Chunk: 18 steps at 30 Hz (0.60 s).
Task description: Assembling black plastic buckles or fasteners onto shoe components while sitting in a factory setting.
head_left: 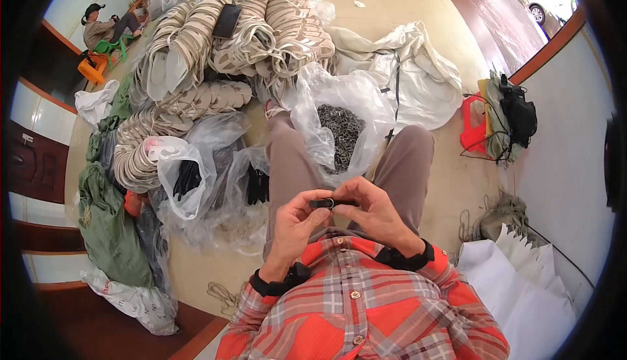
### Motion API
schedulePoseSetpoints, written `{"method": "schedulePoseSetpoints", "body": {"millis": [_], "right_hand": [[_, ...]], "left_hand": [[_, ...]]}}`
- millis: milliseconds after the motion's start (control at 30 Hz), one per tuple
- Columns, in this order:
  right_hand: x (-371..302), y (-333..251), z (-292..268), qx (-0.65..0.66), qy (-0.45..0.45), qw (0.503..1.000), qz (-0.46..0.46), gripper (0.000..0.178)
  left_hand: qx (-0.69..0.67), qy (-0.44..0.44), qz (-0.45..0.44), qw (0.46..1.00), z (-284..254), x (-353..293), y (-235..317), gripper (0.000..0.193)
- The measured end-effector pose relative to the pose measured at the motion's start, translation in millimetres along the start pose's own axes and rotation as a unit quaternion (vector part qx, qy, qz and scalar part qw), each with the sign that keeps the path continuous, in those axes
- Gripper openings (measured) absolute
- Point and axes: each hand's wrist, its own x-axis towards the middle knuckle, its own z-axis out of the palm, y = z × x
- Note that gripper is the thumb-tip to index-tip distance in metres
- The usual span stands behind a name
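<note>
Above my lap, my left hand (295, 224) pinches one end of a short black strap (319, 203) between thumb and fingers. Pinched in my right hand (373, 208) is the strap's other end. A small metal buckle shows on the strap between the two hands. Between my knees sits a clear plastic bag (307, 102), spread wide and holding a heap of small dark metal buckles (341, 134). To the left, a white plastic bag (208, 193) contains black straps (187, 178).
Bundles of beige shoe uppers (297, 30) are piled ahead and left, with a phone (226, 21) on top. A white sack (418, 72) lies beyond my right knee. Green cloth (108, 229) lines the left side. A person (108, 27) sits far left. A black bag (519, 115) rests at right.
</note>
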Motion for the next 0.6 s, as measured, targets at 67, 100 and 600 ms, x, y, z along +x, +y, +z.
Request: {"method": "schedulePoseSetpoints", "body": {"millis": [67, 100, 600], "right_hand": [[4.1, -9.0, 3.6, 0.003, 0.002, 1.000, 0.017, 0.019], [7.1, -11.1, 5.4, -0.038, -0.023, 0.999, -0.001, 0.020], [15.3, 4.6, -18.3, 0.192, -0.091, 0.958, 0.193, 0.005]], "left_hand": [[0.043, 0.004, -0.010, 0.999, -4.3, 1.8, 2.2, 0.026], [0.130, -0.006, 0.033, 0.991, -8.3, 3.6, -0.3, 0.024], [0.454, -0.031, 0.187, 0.870, -4.0, 7.8, 4.5, 0.025]]}}
